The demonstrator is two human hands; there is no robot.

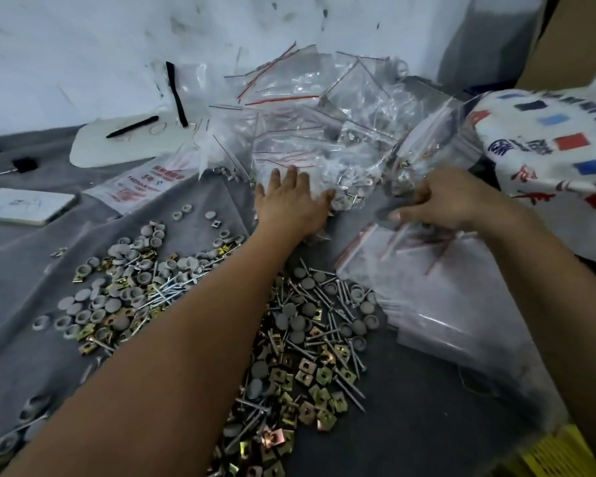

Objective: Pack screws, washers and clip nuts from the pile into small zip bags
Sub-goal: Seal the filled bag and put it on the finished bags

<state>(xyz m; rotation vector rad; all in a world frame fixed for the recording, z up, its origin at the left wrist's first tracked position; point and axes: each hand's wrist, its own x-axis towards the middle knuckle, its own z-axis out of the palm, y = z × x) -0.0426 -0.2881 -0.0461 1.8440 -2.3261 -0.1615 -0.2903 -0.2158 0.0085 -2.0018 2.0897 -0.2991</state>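
Head view: left hand [291,197], fingers straight and spread, presses the filled zip bags [324,132]; right hand [451,197] pinches an empty zip bag [437,290] whose long axis runs toward the viewer.

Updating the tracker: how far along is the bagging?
Done: a heap of filled zip bags sits at the back. In hand: left hand rests flat against the heap; right hand is blurred above the empty bags. Left: a large loose pile remains.

Just one head cam, wide-angle, looking forward and down

Sits close over the grey cloth [66,270], both forearms reaching in from the bottom edge, white wall [83,46] at the back.
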